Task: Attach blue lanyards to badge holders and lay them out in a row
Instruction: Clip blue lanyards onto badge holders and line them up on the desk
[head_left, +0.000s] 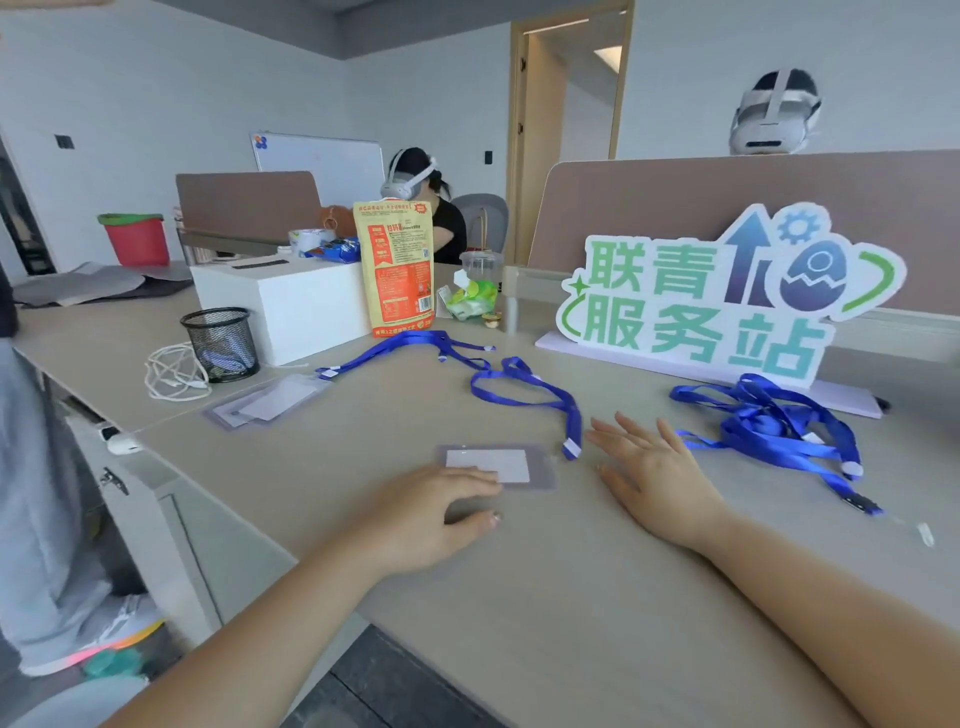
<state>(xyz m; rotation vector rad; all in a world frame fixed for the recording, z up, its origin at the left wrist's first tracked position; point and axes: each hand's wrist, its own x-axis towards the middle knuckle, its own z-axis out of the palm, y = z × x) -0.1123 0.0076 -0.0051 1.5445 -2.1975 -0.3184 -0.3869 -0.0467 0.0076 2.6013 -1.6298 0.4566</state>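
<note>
Beige desktop (545, 597) fills the near view, with both forearms reaching across it. Nearest, the left hand (436, 512) lies palm down with its fingertips pressing the near edge of a clear badge holder (511, 465) that lies flat on the desk; the hand is loosely curved, pinning rather than gripping. Just right of it the right hand (649, 478) rests flat and open, fingers spread, holding nothing. A blue lanyard (530, 395) loops between the two hands and beyond, its white-tipped end lying just beside the holder's right edge. To the right sits a tangled heap of lanyards (774, 426). Farther left lies a stack of badge holders (270, 400), with another lanyard (405, 345) stretched out behind it. Beyond these stand a mesh pen cup (221, 343) beside a coiled white cable (174, 374), a white box (291, 301), an orange snack pouch (400, 270) and a green-lettered sign (722, 296) against the desk partition (675, 197).
</note>
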